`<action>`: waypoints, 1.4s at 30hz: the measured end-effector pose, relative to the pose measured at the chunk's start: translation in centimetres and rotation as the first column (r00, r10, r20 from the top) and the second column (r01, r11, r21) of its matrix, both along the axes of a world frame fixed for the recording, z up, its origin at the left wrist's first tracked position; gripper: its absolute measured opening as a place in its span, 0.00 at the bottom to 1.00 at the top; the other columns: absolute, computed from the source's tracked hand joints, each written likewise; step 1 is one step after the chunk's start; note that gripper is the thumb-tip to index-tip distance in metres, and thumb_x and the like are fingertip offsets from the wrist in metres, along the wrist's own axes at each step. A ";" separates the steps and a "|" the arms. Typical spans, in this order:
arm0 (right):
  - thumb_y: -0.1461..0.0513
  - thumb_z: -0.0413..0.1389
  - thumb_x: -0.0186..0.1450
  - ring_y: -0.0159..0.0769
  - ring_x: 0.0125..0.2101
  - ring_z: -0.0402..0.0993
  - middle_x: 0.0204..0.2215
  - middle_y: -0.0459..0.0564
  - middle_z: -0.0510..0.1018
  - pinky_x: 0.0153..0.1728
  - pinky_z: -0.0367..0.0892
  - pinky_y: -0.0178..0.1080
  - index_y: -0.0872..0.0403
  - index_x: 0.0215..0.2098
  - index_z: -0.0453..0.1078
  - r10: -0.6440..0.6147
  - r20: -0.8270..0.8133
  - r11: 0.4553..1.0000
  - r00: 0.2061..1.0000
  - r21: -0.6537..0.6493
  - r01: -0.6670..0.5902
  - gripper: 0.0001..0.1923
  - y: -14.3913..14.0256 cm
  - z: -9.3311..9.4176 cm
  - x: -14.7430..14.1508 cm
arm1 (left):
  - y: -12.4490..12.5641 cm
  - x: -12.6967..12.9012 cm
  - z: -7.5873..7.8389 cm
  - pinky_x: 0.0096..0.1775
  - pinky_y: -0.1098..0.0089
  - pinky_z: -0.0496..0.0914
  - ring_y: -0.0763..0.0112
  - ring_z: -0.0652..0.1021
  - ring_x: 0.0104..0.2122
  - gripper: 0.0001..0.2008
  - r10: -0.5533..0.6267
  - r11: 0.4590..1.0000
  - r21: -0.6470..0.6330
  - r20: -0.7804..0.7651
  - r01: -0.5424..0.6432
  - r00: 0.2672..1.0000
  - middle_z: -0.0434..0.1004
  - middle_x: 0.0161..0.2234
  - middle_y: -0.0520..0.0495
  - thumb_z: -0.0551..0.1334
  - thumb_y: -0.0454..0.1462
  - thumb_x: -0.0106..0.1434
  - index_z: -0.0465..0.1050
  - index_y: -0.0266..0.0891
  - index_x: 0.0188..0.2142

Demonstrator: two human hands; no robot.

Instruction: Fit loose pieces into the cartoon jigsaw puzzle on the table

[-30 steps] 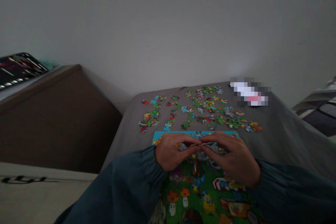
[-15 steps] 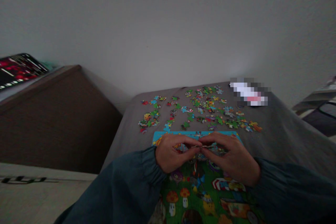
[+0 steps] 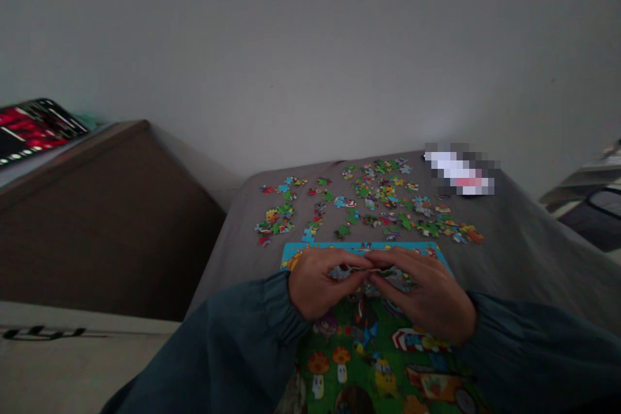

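Note:
Both my hands meet over the upper part of a colourful jigsaw puzzle (image 3: pixel 339 343) with a blue top border and a green cartoon picture. My left hand (image 3: pixel 320 281) pinches thin puzzle pieces (image 3: pixel 371 270) between thumb and fingers. From the other side, my right hand (image 3: pixel 429 291) pinches the same pieces, its fingertips touching those of the left. The pieces are seen nearly edge-on, so their picture and exact number are hidden. Beneath my hands, part of the puzzle's upper area is covered.
Many loose puzzle pieces (image 3: pixel 383 191) lie scattered on the grey cloth (image 3: pixel 233 233) beyond the puzzle. A blurred-out phone-like object (image 3: pixel 458 171) rests at the back right. To the left stands a brown cabinet (image 3: pixel 107 207) with a lit screen (image 3: pixel 39 129) on top; a wall rises behind.
My right hand has shifted slightly left, closer to my left hand. The pinched pieces have tilted a little; my left hand is almost still.

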State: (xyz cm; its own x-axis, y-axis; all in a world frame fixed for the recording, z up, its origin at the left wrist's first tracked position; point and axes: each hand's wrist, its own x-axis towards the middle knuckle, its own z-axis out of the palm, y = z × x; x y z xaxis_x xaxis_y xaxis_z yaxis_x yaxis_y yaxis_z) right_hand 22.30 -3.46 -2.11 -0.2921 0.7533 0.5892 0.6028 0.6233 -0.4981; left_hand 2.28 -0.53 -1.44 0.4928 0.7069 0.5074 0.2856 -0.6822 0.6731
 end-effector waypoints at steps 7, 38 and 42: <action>0.63 0.58 0.67 0.35 0.35 0.82 0.35 0.48 0.84 0.38 0.75 0.35 0.53 0.44 0.76 -0.004 -0.008 1.000 1.000 -0.016 0.004 0.08 -0.1 0.3 0.0 | 6.1 -4.6 0.5 0.58 0.62 0.68 0.65 0.77 0.53 0.20 0.156 0.988 0.071 -0.376 -0.140 0.913 0.80 0.51 0.47 0.58 0.52 0.67 0.75 0.45 0.51; 0.65 0.56 0.68 0.36 0.36 0.81 0.36 0.48 0.83 0.38 0.72 0.37 0.55 0.42 0.75 0.023 -0.034 0.993 0.999 -0.112 -0.027 0.06 0.6 -0.1 0.0 | 15.8 -9.5 -3.3 0.59 0.48 0.61 0.48 0.70 0.57 0.21 0.545 0.797 0.164 -0.610 -0.581 0.575 0.69 0.58 0.41 0.54 0.48 0.68 0.74 0.46 0.55; 0.65 0.56 0.68 0.37 0.38 0.81 0.37 0.48 0.83 0.40 0.72 0.37 0.55 0.42 0.75 0.044 -0.057 0.992 0.997 -0.119 -0.050 0.07 0.8 -0.4 0.1 | 16.2 -9.7 -3.1 0.57 0.49 0.63 0.48 0.71 0.55 0.17 0.547 0.781 0.100 -0.587 -0.616 0.597 0.71 0.54 0.40 0.59 0.47 0.64 0.78 0.44 0.47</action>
